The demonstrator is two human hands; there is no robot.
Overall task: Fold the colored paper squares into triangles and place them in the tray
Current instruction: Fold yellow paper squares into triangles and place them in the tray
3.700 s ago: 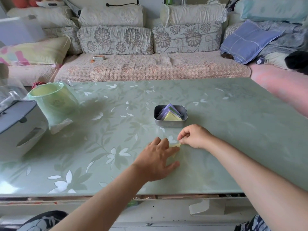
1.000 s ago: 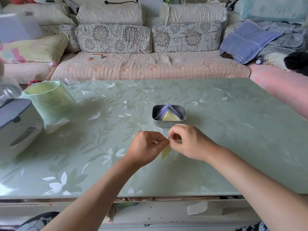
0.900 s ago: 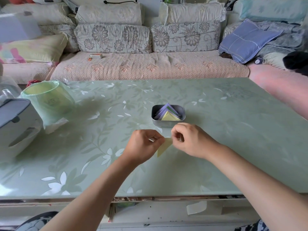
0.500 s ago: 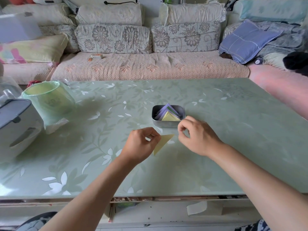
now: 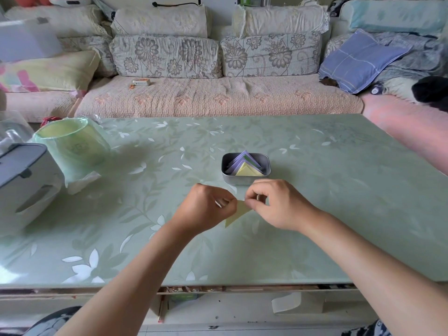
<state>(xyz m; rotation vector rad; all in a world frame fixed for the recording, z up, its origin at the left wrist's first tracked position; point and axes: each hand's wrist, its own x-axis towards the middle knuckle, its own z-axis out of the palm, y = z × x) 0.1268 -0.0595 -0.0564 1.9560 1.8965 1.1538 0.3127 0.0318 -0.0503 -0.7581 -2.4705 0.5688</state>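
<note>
Left hand (image 5: 206,209), yellow triangle (image 5: 238,213) and right hand (image 5: 274,204): the paper is pinched in both grips over the worktop (image 5: 339,190), just short of the tray (image 5: 232,179), and could be dropped short or sprung open if released early.

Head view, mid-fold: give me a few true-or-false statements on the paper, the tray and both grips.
1. Both grips, left hand and right hand, pinch the yellow paper triangle. True.
2. The tray is empty. False: it holds folded triangles, purple and yellow.
3. The tray stands on the table, beyond the hands. True.
4. The held paper is purple. False: it is yellow.
5. The green bin stands right of the tray. False: it stands to its left.
</note>
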